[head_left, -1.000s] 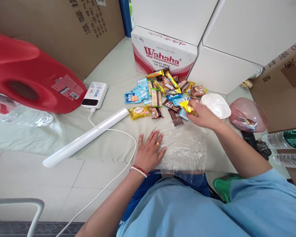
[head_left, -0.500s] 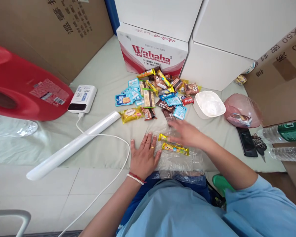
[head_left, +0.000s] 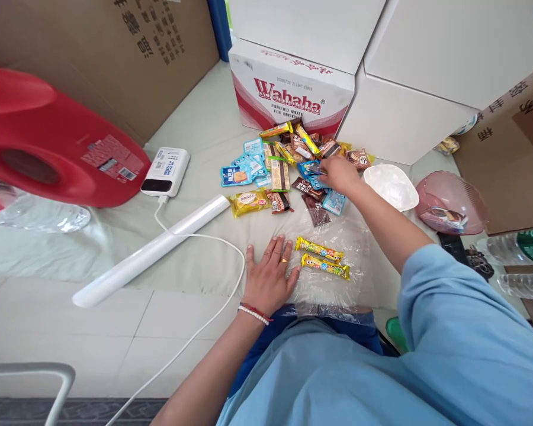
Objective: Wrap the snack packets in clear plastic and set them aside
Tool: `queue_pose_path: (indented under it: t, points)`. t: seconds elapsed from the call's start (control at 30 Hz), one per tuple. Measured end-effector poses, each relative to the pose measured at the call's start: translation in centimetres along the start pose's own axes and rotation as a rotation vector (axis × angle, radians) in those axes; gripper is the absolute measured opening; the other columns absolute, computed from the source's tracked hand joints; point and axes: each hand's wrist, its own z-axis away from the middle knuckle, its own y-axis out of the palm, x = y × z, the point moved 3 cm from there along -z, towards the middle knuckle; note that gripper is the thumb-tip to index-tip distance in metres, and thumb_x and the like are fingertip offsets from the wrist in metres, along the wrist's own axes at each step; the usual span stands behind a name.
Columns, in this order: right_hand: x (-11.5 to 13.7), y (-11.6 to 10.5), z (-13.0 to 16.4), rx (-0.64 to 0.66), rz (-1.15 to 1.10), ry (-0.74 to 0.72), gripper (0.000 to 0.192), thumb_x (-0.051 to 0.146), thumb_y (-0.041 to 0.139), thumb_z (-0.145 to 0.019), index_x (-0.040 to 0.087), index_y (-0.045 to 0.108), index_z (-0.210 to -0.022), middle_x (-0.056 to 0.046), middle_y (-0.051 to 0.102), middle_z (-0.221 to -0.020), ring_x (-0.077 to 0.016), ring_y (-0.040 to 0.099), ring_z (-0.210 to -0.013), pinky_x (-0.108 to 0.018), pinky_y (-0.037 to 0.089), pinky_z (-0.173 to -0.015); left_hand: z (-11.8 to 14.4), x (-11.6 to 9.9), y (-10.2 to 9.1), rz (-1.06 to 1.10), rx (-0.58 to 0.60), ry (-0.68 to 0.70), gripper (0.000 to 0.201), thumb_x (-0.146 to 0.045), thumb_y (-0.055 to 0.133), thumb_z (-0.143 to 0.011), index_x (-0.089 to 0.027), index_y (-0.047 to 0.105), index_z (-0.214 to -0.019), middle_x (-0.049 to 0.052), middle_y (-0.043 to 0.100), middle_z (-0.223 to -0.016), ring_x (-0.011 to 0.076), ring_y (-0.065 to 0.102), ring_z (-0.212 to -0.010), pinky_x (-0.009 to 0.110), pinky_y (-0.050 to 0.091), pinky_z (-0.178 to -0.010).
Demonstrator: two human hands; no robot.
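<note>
My left hand (head_left: 270,275) lies flat with its fingers spread on the sheet, at the edge of a clear plastic film (head_left: 359,269). Just right of it, two yellow snack bars (head_left: 322,249) rest on the film, one above the other. My right hand (head_left: 339,173) reaches into the heap of wrapped snacks, its fingertips closed on a blue snack packet (head_left: 308,168). Below that hand are another light-blue packet (head_left: 334,202) and a dark brown packet (head_left: 315,210). A larger yellow packet (head_left: 249,203) lies at the heap's front left.
A white plastic bowl (head_left: 391,187) and a pink basket (head_left: 450,202) stand right of the heap, with a Wahaba-type "Wahaha" carton (head_left: 293,89) behind. On the left are a white roll (head_left: 155,251), a power bank (head_left: 166,171) with its cable (head_left: 204,238), and a red jug (head_left: 62,142).
My right hand has moved from above the yellow bars forward into the heap, onto a blue packet. My left hand stays flat on the sheet. The view has shifted slightly.
</note>
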Motion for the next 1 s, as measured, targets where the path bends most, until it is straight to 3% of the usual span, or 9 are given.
queue_pose_path:
  t: [0.13, 0.23, 0.3, 0.4, 0.53, 0.7, 0.83, 1.0]
  points:
    - [-1.5, -0.7, 7.7, 0.001, -0.382, 0.058, 0.031, 0.041, 0.059, -0.094, 0.013, 0.073, -0.098, -0.004, 0.067, -0.082, -0.0191, 0.058, -0.076, -0.029, 0.04, -0.069, 0.0, 0.0, 0.1, 0.02, -0.007, 0.004, 0.06, -0.047, 0.041, -0.105, -0.022, 0.041, -0.16, 0.014, 0.036, -0.167, 0.0331, 0.039, -0.154, 0.073, 0.005, -0.126]
    - [0.6, -0.3, 14.4, 0.025, -0.561, -0.092, 0.033, 0.043, 0.054, -0.098, 0.015, 0.072, -0.101, -0.005, 0.068, -0.088, -0.0196, 0.059, -0.081, -0.03, 0.043, -0.074, 0.1, 0.0, 0.1, 0.025, -0.012, 0.009, 0.06, -0.047, 0.04, -0.106, -0.022, 0.041, -0.16, 0.014, 0.035, -0.168, 0.0327, 0.038, -0.154, 0.073, 0.004, -0.126]
    - [2.9, 0.2, 18.0, 0.018, -0.538, -0.192, 0.031, 0.039, 0.052, -0.101, 0.016, 0.071, -0.11, -0.008, 0.069, -0.095, -0.0224, 0.059, -0.09, -0.033, 0.045, -0.082, 0.1, -0.1, 0.0, 0.024, -0.012, 0.011, 0.06, -0.047, 0.041, -0.105, -0.022, 0.041, -0.16, 0.014, 0.036, -0.168, 0.0327, 0.039, -0.154, 0.073, 0.004, -0.126]
    - [5.7, 1.6, 21.2, 0.015, -0.334, -0.24, 0.032, 0.034, 0.048, -0.105, 0.015, 0.07, -0.119, -0.012, 0.067, -0.099, -0.0264, 0.055, -0.095, -0.037, 0.044, -0.084, 0.1, -0.1, 0.0, 0.017, -0.012, 0.008, 0.059, -0.047, 0.04, -0.106, -0.021, 0.042, -0.159, 0.014, 0.035, -0.168, 0.0316, 0.039, -0.154, 0.072, 0.002, -0.127]
    - [6.9, 3.4, 23.0, -0.007, -0.082, -0.22, 0.04, 0.034, 0.05, -0.105, 0.016, 0.062, -0.138, -0.016, 0.066, -0.114, -0.0311, 0.052, -0.105, -0.043, 0.043, -0.089, 0.1, -0.1, 0.1, 0.008, -0.018, 0.003, 0.058, -0.047, 0.038, -0.106, -0.022, 0.042, -0.158, 0.013, 0.035, -0.168, 0.0301, 0.038, -0.155, 0.07, 0.002, -0.127]
    - [6.9, 4.0, 23.3, -0.062, -0.107, -0.252, 0.074, 0.056, 0.064, -0.096, 0.012, 0.047, -0.153, -0.02, 0.051, -0.149, -0.0375, 0.038, -0.136, -0.052, 0.033, -0.114, 0.2, -0.1, 0.2, -0.002, -0.012, 0.005, 0.059, -0.047, 0.039, -0.105, -0.022, 0.043, -0.158, 0.014, 0.035, -0.168, 0.0306, 0.036, -0.155, 0.069, 0.002, -0.127]
    - [6.7, 4.2, 22.8, 0.055, -0.154, -0.275, 0.077, 0.049, 0.073, -0.091, 0.013, 0.046, -0.154, -0.019, 0.059, -0.137, -0.0362, 0.043, -0.13, -0.05, 0.037, -0.111, 0.1, -0.2, 0.1, -0.017, 0.001, -0.003, 0.06, -0.048, 0.04, -0.105, -0.021, 0.043, -0.159, 0.015, 0.037, -0.167, 0.0319, 0.037, -0.155, 0.07, 0.003, -0.127]
    - [5.2, 4.3, 22.7, 0.091, -0.211, -0.371, 0.073, 0.057, 0.072, -0.09, 0.014, 0.055, -0.146, -0.018, 0.062, -0.123, -0.0348, 0.048, -0.118, -0.049, 0.042, -0.102, 0.0, -0.2, 0.0, -0.006, -0.003, -0.007, 0.06, -0.047, 0.039, -0.105, -0.022, 0.042, -0.159, 0.015, 0.039, -0.166, 0.0323, 0.039, -0.154, 0.071, 0.008, -0.126]
